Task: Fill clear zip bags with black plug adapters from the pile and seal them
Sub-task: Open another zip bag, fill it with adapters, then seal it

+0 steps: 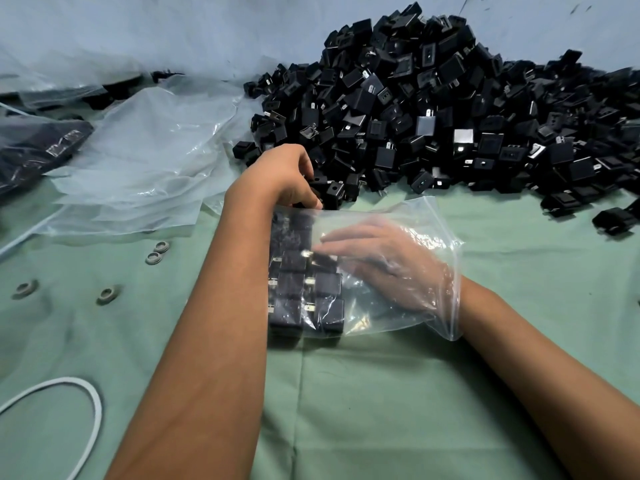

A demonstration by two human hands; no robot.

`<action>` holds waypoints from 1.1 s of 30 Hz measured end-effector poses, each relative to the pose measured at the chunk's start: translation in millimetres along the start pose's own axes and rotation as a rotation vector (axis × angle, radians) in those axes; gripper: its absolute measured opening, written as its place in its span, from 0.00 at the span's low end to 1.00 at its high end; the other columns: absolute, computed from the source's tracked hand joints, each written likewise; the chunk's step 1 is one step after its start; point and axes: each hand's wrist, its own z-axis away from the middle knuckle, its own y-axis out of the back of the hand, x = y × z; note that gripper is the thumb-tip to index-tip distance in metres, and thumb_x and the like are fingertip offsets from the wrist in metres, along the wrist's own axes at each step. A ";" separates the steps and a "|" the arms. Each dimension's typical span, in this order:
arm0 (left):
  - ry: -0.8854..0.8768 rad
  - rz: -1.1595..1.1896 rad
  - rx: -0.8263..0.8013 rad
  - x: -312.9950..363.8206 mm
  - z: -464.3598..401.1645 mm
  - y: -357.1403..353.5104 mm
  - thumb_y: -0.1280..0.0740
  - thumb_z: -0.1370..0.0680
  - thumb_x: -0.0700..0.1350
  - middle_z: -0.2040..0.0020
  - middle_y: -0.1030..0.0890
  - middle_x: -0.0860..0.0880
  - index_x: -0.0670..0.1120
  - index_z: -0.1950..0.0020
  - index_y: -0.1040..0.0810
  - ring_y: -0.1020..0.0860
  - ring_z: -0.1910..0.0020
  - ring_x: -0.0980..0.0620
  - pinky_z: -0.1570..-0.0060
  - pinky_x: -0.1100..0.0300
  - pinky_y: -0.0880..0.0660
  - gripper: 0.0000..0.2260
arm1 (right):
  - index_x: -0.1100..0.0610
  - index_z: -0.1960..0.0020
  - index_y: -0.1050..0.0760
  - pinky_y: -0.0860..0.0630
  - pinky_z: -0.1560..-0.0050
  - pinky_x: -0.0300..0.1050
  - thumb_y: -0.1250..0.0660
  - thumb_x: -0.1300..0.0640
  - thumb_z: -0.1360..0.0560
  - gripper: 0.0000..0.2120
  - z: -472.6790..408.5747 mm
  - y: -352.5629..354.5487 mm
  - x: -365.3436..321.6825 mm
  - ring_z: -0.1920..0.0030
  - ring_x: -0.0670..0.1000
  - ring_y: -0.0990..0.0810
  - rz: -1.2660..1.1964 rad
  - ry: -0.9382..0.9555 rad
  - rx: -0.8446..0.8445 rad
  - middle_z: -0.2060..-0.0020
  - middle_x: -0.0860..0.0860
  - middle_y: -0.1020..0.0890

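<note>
Forearms cross the green cloth toward the zip bag [388, 271]. Inside it, the right hand [391, 263] lies flat, fingers straight, against 2 rows of adapters [304, 289]. Beyond, the left hand [289, 176] curls on adapters at the pile's [450, 109] edge (contents hidden). Bag partly filled, unsealed; empty bags [145, 161] wait left.

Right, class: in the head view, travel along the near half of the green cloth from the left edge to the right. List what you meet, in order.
White cord loop → grey rings → left forearm → rows of black adapters inside the clear zip bag → right hand inside that bag.
</note>
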 end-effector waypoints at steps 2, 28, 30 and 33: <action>0.000 -0.001 0.013 -1.1 -0.9 0.4 0.17 0.32 0.43 0.54 0.22 0.51 0.50 0.47 0.23 0.21 0.58 0.52 0.63 0.57 0.24 0.20 | 0.50 0.34 0.19 0.26 0.36 0.41 0.35 0.56 0.17 0.14 2.0 1.6 0.2 0.39 0.47 0.21 -0.048 -0.019 0.014 0.37 0.48 0.17; -0.157 0.339 0.189 14.0 -10.4 -1.9 0.35 0.19 0.63 0.67 0.24 0.46 0.35 0.54 0.20 0.27 0.76 0.58 0.75 0.65 0.36 0.28 | 0.48 0.41 0.14 0.22 0.55 0.37 0.34 0.47 0.22 0.15 18.5 16.2 8.1 0.53 0.44 0.20 -0.292 -0.190 0.053 0.56 0.40 0.19; -0.187 0.393 0.210 20.4 -8.3 -5.0 0.36 0.18 0.60 0.65 0.22 0.42 0.33 0.51 0.20 0.28 0.79 0.59 0.79 0.67 0.37 0.28 | 0.50 0.40 0.15 0.24 0.57 0.35 0.34 0.50 0.21 0.14 18.3 16.4 8.8 0.56 0.42 0.21 -0.302 -0.195 0.021 0.57 0.41 0.20; -0.218 0.514 0.164 34.0 -4.0 -10.5 0.35 0.17 0.58 0.65 0.17 0.43 0.37 0.56 0.17 0.26 0.75 0.57 0.74 0.65 0.30 0.24 | 0.51 0.38 0.15 0.26 0.61 0.32 0.31 0.57 0.19 0.12 18.6 15.8 9.7 0.59 0.40 0.21 -0.332 -0.205 0.002 0.55 0.45 0.20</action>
